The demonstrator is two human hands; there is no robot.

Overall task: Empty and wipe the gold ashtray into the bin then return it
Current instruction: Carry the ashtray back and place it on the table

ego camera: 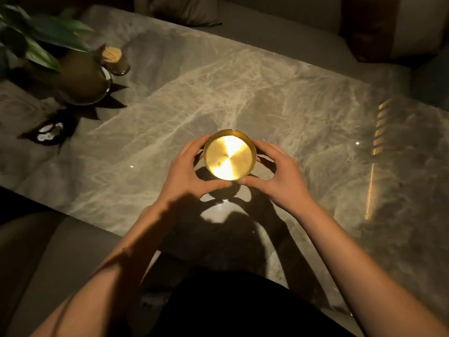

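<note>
Together, hands around gold ashtray

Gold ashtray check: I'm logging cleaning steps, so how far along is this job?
The gold ashtray looks nearly empty and shiny inside, apart from a small speck near its lower left, so emptying and wiping appear done, though no bin or cloth is in view to confirm. In hand: the left hand and right hand cup its rim over the marble table. Left: releasing it in place.
</note>
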